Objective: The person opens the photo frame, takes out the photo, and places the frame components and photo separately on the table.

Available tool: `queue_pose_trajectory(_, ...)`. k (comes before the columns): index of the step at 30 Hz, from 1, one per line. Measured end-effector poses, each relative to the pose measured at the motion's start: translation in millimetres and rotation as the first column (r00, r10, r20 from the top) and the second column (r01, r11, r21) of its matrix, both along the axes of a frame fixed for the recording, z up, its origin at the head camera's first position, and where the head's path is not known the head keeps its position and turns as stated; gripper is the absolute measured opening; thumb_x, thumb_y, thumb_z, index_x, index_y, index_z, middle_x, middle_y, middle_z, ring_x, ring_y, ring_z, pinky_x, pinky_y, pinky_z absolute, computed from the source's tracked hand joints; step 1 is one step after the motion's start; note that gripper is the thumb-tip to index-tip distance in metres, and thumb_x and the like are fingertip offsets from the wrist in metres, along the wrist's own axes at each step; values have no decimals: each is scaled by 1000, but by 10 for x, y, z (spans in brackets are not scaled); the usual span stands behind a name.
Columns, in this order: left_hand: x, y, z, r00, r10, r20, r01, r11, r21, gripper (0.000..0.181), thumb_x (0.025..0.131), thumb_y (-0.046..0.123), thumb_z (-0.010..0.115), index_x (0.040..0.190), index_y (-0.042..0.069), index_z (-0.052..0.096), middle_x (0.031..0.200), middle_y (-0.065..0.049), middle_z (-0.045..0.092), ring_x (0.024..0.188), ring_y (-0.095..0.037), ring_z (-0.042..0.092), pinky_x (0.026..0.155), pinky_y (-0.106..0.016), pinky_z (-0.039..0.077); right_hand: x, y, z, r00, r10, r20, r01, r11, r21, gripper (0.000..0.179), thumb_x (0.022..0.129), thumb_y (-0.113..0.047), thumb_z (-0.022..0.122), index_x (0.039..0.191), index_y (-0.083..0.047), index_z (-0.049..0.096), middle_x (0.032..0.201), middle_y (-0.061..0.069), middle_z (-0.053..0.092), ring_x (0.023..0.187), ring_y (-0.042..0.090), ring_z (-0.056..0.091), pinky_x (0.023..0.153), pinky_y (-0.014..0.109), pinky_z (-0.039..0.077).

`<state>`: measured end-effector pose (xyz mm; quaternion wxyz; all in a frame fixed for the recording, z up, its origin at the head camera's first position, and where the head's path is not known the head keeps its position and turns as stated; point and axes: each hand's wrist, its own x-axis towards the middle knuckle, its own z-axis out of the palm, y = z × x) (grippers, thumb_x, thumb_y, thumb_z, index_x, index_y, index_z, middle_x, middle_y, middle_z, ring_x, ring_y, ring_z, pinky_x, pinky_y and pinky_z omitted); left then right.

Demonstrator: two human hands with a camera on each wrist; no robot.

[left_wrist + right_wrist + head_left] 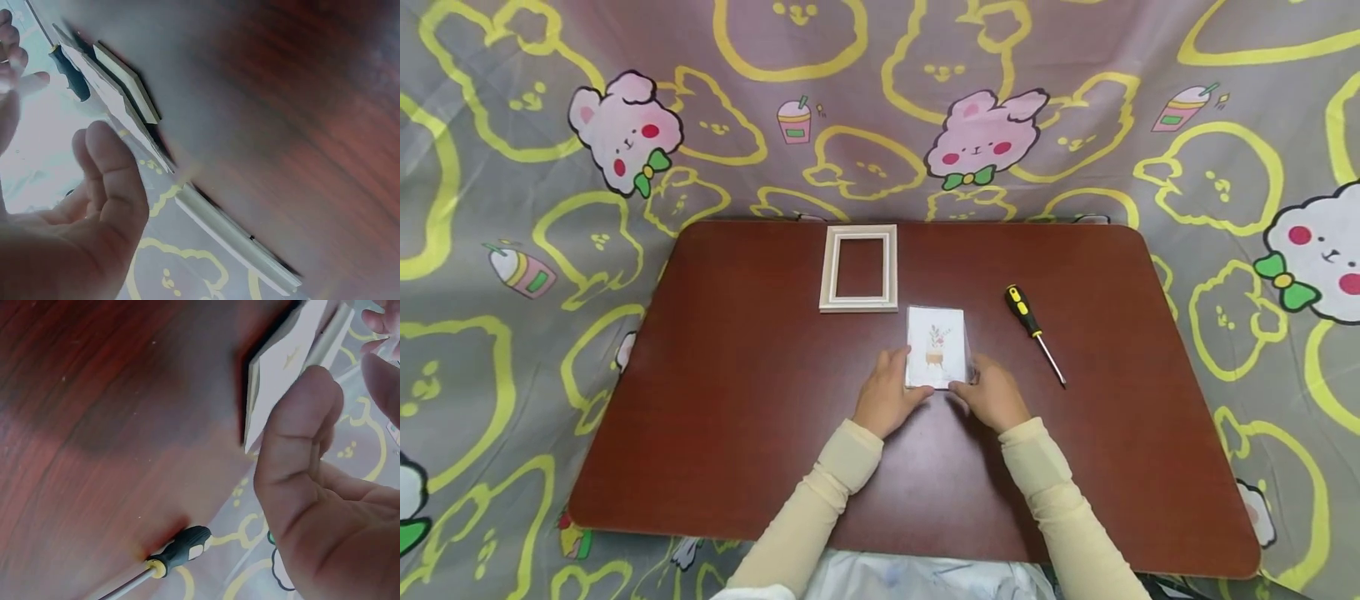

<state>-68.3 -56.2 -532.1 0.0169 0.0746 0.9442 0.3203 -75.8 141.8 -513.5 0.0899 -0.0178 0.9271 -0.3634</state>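
Note:
A white picture card (pixel 951 325) printed with a potted plant lies before me near the middle of the table. Along its right side shows the edge of a clear sheet (pixel 967 335). My left hand (pixel 883 393) holds the lower left of the card, fingers along the side and thumb at the bottom edge. My right hand (pixel 996 395) grips the lower right corner, its thumb on the near edge. In the left wrist view, a pale flat board (pixel 130 81) shows below the card (pixel 107 94), close over the table. Fingers partly hide the card in the right wrist view.
An empty cream picture frame (pixel 829 271) lies behind the card, to its left. On the right, a black and yellow screwdriver (pixel 1022 312) points toward me. The brown table (pixel 737 400) has rounded corners, and patterned cloth (pixel 865 108) hangs around it.

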Motion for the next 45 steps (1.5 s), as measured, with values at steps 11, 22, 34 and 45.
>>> queue_pose_trajectory(11,-81,-20,91,999,34,-13,-32,989,146,79,87,52,75,145,4,49,117,-12,55,90,-22,63,75,-39,53,-69,24,101,994,-74,-75,66,992,-112,64,88,-28,80,135,8,56,87,13,62,80,29,59,78,48,48)
queue_pose_trajectory(22,-249,2,111,995,55,-87,-39,984,176,71,89,45,76,142,4,52,116,-11,55,88,-23,65,66,-35,51,-155,33,82,966,-86,-245,49,987,-152,54,86,-20,82,128,7,61,82,10,57,76,26,57,68,41,46)
queue_pose_trajectory(34,-696,90,131,994,67,-82,-45,970,238,66,89,39,78,141,6,54,116,-9,57,79,-15,59,67,-32,51,-539,85,35,920,-98,-379,47,989,-143,49,83,-14,84,123,7,64,78,11,57,73,27,57,66,42,45)
queue_pose_trajectory(45,-1139,211,91,990,122,-74,-108,979,172,60,89,39,78,136,7,57,112,-8,57,95,-23,61,81,-37,51,-1039,143,-30,938,-78,-338,50,995,-91,29,88,-19,79,100,0,61,72,9,51,68,28,50,64,41,39)
